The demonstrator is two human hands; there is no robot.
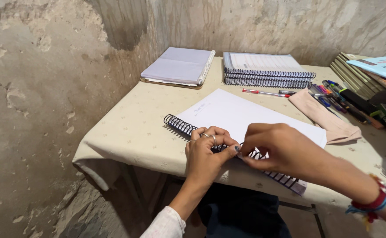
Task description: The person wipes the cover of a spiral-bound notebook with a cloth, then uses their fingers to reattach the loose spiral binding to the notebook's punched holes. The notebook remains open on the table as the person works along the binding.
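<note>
Pinching at the black spiral binding coil [228, 150] near the lower middle of the frame, my left hand [206, 154] and right hand [281, 150] are meeting fingertip to fingertip over the near edge of a white paper stack [245, 112]. I am seeing the left fingers, two of them ringed, curling down onto the coil, and the right thumb and forefinger are closing on the same stretch of wire; both hands are grasping it, not lying slack. The coil is running diagonally from centre-left down toward the lower right, along the paper's near edge, and it is sitting on the cream tablecloth [131, 132] close to the table's front edge. On my right wrist a red and blue thread bracelet [373, 205] is showing at the lower right. Further back, right of centre, a folded pink cloth [325, 117] is lying beside a cluster of coloured pens [334, 94], with a red pen [263, 92] just left of them. At the far edge, a closed spiral notebook [177, 66] is resting at upper centre-left and a pile of spiral-bound books [265, 70] is standing to its right.
</note>
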